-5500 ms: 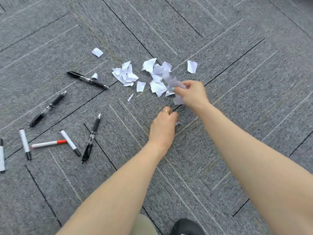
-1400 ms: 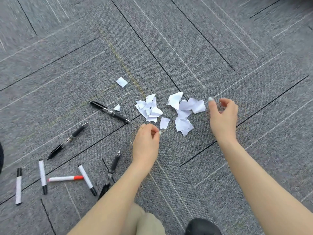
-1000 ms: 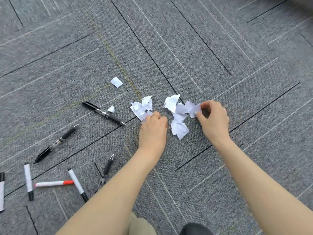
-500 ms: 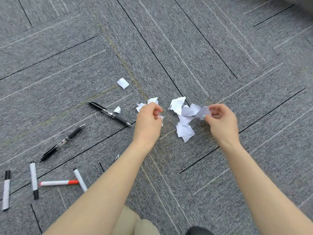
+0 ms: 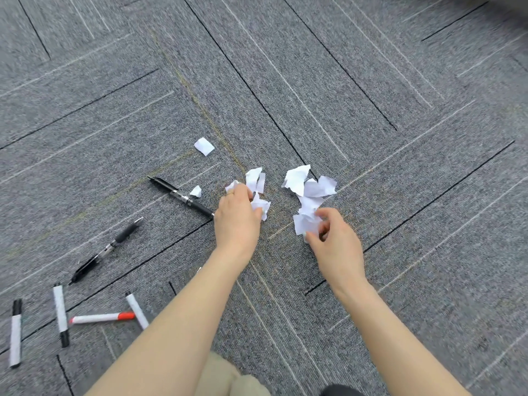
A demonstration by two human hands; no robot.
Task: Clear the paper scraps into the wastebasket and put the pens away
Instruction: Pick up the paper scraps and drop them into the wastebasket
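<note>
White paper scraps [image 5: 313, 190] and black pens [image 5: 183, 197] lie on grey carpet [image 5: 371, 81] lined black and white

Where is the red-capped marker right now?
The red-capped marker lies on the carpet at lower left, between two black-capped markers, left of the left forearm.

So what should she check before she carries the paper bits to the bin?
1. Left hand holds paper scraps: ok, white bits show at its fingertips.
2. Right hand holds paper scraps: ok, it pinches the near end of the right pile.
3. All scraps gathered: not ok, a loose scrap and a tiny scrap lie apart on the carpet.
4. Wastebasket within reach: cannot tell, none in view.
5. Pens put away: not ok, the black pen and red-capped marker lie out.
</note>
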